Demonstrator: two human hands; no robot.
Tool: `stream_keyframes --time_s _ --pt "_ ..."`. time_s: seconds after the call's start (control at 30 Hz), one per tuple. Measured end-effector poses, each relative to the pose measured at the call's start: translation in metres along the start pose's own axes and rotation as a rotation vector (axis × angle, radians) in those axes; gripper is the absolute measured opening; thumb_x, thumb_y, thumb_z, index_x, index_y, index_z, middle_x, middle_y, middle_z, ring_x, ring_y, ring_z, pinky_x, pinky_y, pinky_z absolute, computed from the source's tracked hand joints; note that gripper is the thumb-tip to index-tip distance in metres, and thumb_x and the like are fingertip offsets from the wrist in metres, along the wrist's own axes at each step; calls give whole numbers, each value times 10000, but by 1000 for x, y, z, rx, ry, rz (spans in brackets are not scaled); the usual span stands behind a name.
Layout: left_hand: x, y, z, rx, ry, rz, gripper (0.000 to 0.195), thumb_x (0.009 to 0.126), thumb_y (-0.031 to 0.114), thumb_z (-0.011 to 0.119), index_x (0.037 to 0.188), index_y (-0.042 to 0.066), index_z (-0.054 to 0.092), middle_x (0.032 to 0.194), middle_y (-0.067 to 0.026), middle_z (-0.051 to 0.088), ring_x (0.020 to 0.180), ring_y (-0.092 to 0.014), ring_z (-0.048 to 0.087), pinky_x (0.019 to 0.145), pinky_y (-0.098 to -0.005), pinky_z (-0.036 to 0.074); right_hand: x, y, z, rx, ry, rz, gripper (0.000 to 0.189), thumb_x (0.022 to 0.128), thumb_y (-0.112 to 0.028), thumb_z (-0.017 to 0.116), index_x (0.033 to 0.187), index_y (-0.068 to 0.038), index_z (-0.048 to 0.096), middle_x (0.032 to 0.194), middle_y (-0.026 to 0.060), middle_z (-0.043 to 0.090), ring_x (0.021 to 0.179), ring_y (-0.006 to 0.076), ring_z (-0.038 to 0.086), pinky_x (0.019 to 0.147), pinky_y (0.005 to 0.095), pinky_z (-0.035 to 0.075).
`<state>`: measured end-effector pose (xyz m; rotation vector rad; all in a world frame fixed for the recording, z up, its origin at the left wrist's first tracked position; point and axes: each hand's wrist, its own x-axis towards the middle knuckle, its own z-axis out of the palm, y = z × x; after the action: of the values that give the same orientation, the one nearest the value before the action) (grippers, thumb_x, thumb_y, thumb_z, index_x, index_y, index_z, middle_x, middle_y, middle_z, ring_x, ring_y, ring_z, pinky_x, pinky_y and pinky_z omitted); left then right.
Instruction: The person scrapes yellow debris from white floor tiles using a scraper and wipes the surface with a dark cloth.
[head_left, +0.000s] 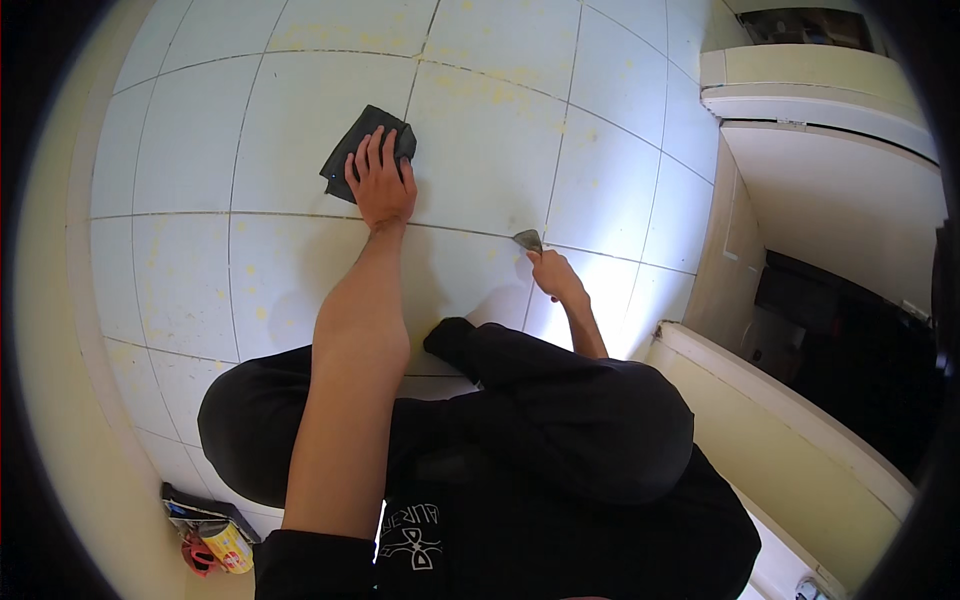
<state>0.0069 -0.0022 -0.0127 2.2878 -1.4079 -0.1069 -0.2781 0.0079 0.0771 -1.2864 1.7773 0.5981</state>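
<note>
My left hand lies palm down, fingers spread, over a folded dark cloth, pressing it to the pale tiled floor. The thumb rests at the cloth's right edge. Lower and to the right, my right hand grips a scraper, probably a putty knife. Its flat, flared blade is close to a tile joint; contact with the floor cannot be told. The handle is hidden in my fist. Small yellow specks dot the tiles, thickest beyond the cloth.
My bent knees and a dark-covered foot are close below the hands. A yellow-labelled can, a red item and a black tray-like object stand at lower left. A wall bounds the left; a doorway ledge bounds the right.
</note>
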Motion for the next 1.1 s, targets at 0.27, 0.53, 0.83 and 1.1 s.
stream_keyframes --time_s 0.27,0.53,0.83,1.1 --pt "1 5 1 -20 13 12 473 931 264 506 1399 194 484 1490 36 427 1409 -185 341 1188 -448 180 39 58 35 32 315 -246 598 1033 -418 422 914 140 601 703 246 648 506 337 627 429 400 512" --pt "-1 1 1 12 12 10 470 933 263 507 1397 189 485 1489 36 429 1410 -184 342 1184 -446 191 22 45 15 356 68 -17 637 1005 -505 452 916 107 601 624 171 592 484 280 616 413 378 496" --pt "-2 1 3 3 11 16 462 938 267 498 1393 185 489 1489 33 424 1408 -188 337 1182 -463 186 18 46 24 957 -161 43 549 1008 -588 422 688 -149 347 498 -64 259 346 74 237 314 270 182" --pt "-1 1 3 -2 17 14 459 935 270 499 1387 188 499 1485 33 429 1407 -187 339 1181 -461 188 18 55 20 1300 -309 32 555 987 -646 403 700 -180 313 506 -81 199 367 50 155 326 243 121"
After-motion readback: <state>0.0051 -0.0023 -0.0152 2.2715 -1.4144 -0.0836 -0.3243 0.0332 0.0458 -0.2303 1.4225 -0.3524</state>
